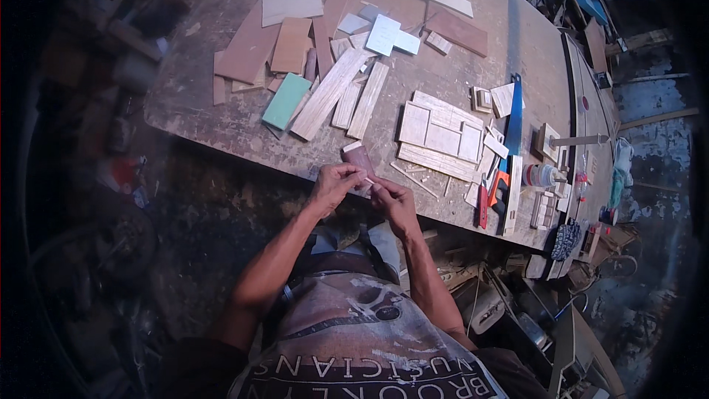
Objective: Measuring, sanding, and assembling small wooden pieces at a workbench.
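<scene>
- Your left hand (334, 182) and right hand (391, 199) meet at centre frame, each grip pinched closed on a thin pale wooden sliver (368, 180).
- Just above, a reddish-brown sanding block (358, 158) rests at the scarred wooden tabletop (221, 122) edge.

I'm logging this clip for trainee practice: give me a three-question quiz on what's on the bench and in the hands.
1. True or false: both hands pinch one thin stick.
2. What colour is the saw? A red, B blue, C green.
3. Which lies nearer the hands: the brown block or the green board?

Key: 1 true. 2 B. 3 the brown block.
</scene>
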A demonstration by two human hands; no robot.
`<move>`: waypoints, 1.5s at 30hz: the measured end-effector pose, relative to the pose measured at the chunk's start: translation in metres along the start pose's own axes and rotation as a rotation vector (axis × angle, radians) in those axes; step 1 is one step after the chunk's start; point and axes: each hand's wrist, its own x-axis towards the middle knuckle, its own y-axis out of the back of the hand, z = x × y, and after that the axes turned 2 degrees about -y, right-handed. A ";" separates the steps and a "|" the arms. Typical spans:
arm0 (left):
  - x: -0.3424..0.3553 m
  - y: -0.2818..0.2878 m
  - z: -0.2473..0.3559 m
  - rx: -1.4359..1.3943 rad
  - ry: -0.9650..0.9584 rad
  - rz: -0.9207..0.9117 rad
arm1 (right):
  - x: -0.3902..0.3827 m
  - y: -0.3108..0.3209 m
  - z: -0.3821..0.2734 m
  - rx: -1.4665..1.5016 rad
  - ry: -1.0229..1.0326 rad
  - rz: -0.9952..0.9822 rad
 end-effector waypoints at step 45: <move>0.049 0.051 -0.008 1.157 -0.268 -0.161 | 0.035 -0.002 0.084 -1.224 0.543 0.292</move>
